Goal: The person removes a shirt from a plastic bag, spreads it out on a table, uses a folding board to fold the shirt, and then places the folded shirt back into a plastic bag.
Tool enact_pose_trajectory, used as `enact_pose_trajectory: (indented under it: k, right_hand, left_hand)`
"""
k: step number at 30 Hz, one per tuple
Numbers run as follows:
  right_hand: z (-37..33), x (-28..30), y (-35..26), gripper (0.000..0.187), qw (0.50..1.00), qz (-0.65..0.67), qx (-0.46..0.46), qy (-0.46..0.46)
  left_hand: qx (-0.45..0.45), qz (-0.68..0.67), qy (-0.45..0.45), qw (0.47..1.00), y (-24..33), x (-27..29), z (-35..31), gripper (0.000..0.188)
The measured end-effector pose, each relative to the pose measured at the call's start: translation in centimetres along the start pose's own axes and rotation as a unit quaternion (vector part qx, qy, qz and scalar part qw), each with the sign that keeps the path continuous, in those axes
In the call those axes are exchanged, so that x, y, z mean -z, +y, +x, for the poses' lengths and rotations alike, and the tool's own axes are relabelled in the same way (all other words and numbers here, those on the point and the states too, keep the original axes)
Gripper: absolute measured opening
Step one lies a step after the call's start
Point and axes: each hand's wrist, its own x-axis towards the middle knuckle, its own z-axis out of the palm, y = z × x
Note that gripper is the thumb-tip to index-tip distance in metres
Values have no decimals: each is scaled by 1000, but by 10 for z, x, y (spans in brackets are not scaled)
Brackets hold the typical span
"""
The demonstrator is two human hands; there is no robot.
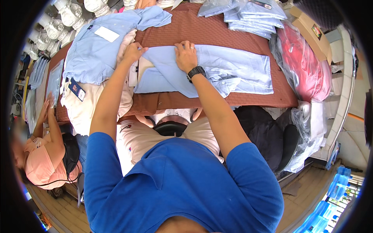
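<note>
A light blue shirt (241, 62) lies partly folded into a long strip on the brown-covered table in front of me. One sleeve with a buttoned cuff is laid back over it. My left hand (133, 53) pinches the shirt's far left corner between thumb and fingers. Flat on the shirt's far edge rests my right hand (186, 57), its fingers somewhat bent and apart. A beige card (144, 66) shows at the shirt's left end, partly covered by the cloth. Just left of my left hand is a pile of shirts, a light blue one (103, 46) on top.
Bagged blue shirts (254, 17) are stacked at the far right, near a pink bagged bundle (305, 64) and a cardboard box (311, 33). Cream garments (83, 108) hang over the table's near edge. A co-worker (50, 155) handles a bagged shirt at left. White mannequin heads (70, 15) stand behind.
</note>
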Motion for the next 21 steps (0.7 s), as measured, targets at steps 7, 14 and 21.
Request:
enact_pose_trajectory:
  k: [7,14,21]
  right_hand:
    - [14,1,36,26,991,116,-33,53]
    - [-28,175,36,27,962,229,-29,-147]
    - [-130,236,55,33,985,27,42,-166]
  left_hand:
    - [-243,-238,-17,940,121,-34,-30,12]
    - [-275,-226,-39,934,105,-27,-72,21]
    - [-281,-217,-105,929,111,-36,-92,22]
